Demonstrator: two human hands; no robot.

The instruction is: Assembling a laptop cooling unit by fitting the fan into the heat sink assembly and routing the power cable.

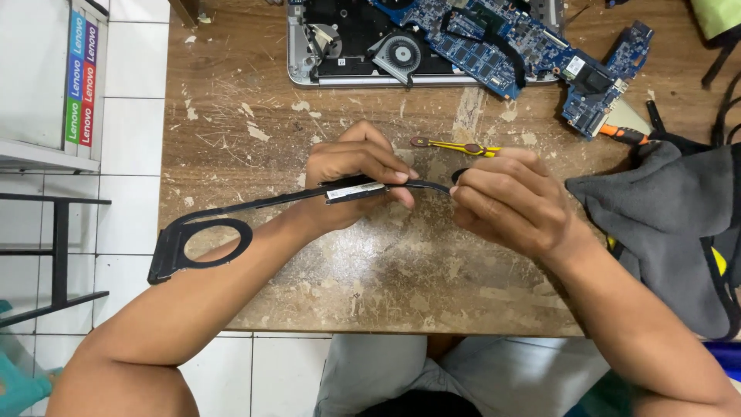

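While both hands work above the scarred wooden tabletop (370, 293), they share one long black heat-pipe assembly (255, 205). Left hand (351, 181): fingers closed over the middle of the part, thumb and fingertips pinching a small silver plate (353, 191) fixed to the pipe. Right hand (513, 205): grip closed on the curved right end of the same pipe, fingers folded over it so that the tip is hidden. The assembly runs leftward and downward from the hands, held above the tabletop, and ends in a flat black ring-shaped fan frame (202, 245) that overhangs the tabletop's left edge, beside the left forearm. Just behind the right hand lies a yellow-handled tool (455, 147). Farther back rests an opened laptop chassis (340, 46) with its fan (401, 54) exposed and a blue circuit board (525, 46) partly lifted out of it. Orange-handled tool (624, 135) and grey cloth (664, 224) at right.
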